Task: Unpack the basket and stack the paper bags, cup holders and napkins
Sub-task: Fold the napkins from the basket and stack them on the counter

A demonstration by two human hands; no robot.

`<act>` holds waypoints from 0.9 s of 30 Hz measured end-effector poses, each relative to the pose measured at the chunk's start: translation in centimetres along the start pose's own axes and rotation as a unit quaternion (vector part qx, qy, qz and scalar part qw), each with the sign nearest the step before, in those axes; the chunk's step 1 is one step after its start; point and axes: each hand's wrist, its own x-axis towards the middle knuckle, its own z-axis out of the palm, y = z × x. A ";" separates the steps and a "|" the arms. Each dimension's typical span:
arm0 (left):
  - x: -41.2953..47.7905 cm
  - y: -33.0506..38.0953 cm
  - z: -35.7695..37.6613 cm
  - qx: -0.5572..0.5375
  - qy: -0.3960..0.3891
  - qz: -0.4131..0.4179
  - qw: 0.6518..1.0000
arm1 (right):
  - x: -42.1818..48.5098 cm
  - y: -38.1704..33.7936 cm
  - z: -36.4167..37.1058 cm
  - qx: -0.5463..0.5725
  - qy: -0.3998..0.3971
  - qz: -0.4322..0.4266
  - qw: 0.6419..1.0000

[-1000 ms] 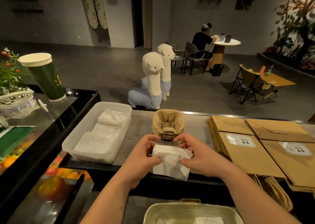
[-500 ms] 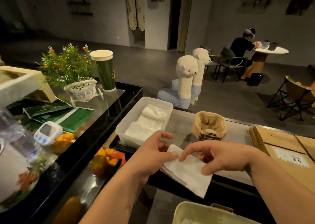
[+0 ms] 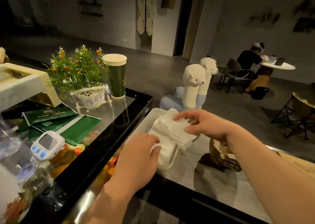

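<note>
Tub point(image 3: 167, 166) holds napkins point(image 3: 165, 148). My right hand point(image 3: 208, 127) pinches a napkin stack point(image 3: 172, 129) just above them, long axis far-left to near-right. My left hand point(image 3: 139, 157) curls fingers onto the tub's napkins; grip I can't tell.

1. The tray point(image 3: 170, 162) sits at the left end of the counter point(image 3: 221, 186), with napkins point(image 3: 172, 130) in it and just above it.
2. The left hand point(image 3: 141, 155) is at the tray's near end. The right hand point(image 3: 208, 126) pinches the napkins from the right.
3. The cup holders point(image 3: 219, 155) stand right of the tray, partly behind the right forearm.
4. Left of the counter, a glass case point(image 3: 129, 101) carries a cup point(image 3: 116, 77), with a plant point(image 3: 78, 70) to the cup's left and a timer point(image 3: 47, 144) nearer.
5. Two alpaca figures point(image 3: 196, 84) stand on the floor behind the counter.
</note>
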 end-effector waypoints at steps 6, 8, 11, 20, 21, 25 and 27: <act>1.6 -1.6 1.6 0.122 -0.127 0.086 0.981 | 6.4 -0.1 0.8 -0.084 -0.018 0.016 0.996; 3.2 -1.8 1.7 0.155 -0.176 0.089 0.968 | 7.6 0.2 0.5 -0.092 -0.008 0.017 0.996; 4.8 -1.9 2.0 0.220 -0.260 0.071 0.937 | 8.4 1.4 -0.1 -0.054 -0.004 0.019 0.998; 3.5 -1.9 1.6 0.185 -0.229 0.074 0.953 | 8.3 1.3 -0.8 -0.061 -0.090 0.014 0.994; 3.1 -1.9 1.4 0.181 -0.199 0.081 0.960 | 8.5 1.2 -0.7 -0.058 -0.104 0.014 0.993; 1.6 -2.5 1.3 0.151 -0.136 0.078 0.976 | 9.4 1.1 -0.1 0.006 -0.151 0.003 0.988; 1.3 -2.8 1.7 0.149 -0.149 0.074 0.975 | 9.9 1.3 0.4 -0.002 -0.167 0.007 0.986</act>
